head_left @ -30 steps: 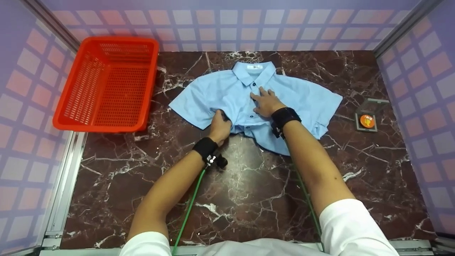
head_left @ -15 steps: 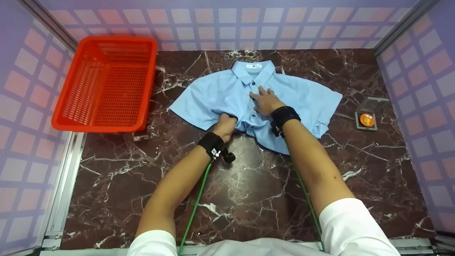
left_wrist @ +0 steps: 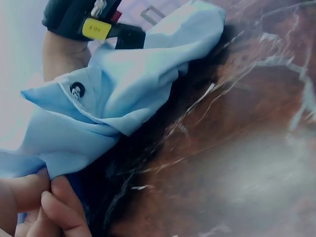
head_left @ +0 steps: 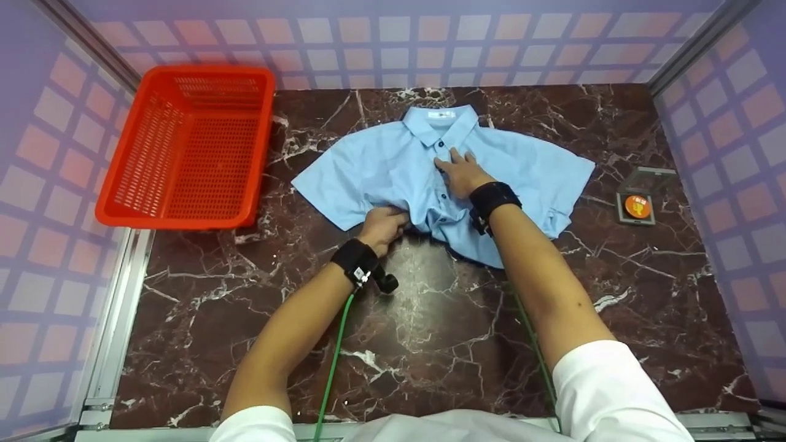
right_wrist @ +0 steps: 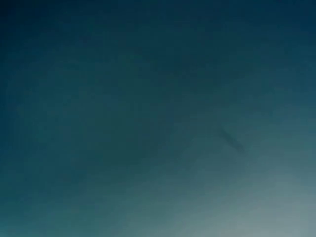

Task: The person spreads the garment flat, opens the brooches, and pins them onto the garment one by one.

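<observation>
A light blue short-sleeved button-up shirt (head_left: pixel 393 166) lies front-up on a dark red marble-patterned bench (head_left: pixel 430 319), its collar pointing away from the person and its hem toward them, so its long axis runs from near to far; the left hand (head_left: pixel 384 226) sits at the near hem, just left of the button line, fingers curled and pinching a bunched fold of the fabric; in the left wrist view the fingers (left_wrist: pixel 54 205) grip the cloth edge, lifted slightly off the bench, with a dark button visible on the fold; the right hand (head_left: pixel 462 175) rests flat on the shirt's chest, fingers straight and spread, pressing the button placket down just below the collar; the right hand is thus farther up the shirt and the left nearer the person, the two close together either side of the placket; the right wrist view shows only dim blue cloth; an empty-looking orange-red perforated plastic basket (head_left: pixel 184 144) stands well to the left of the shirt; a small grey box with an orange round button (head_left: pixel 636 205) sits to the right, apart from the sleeve.
</observation>
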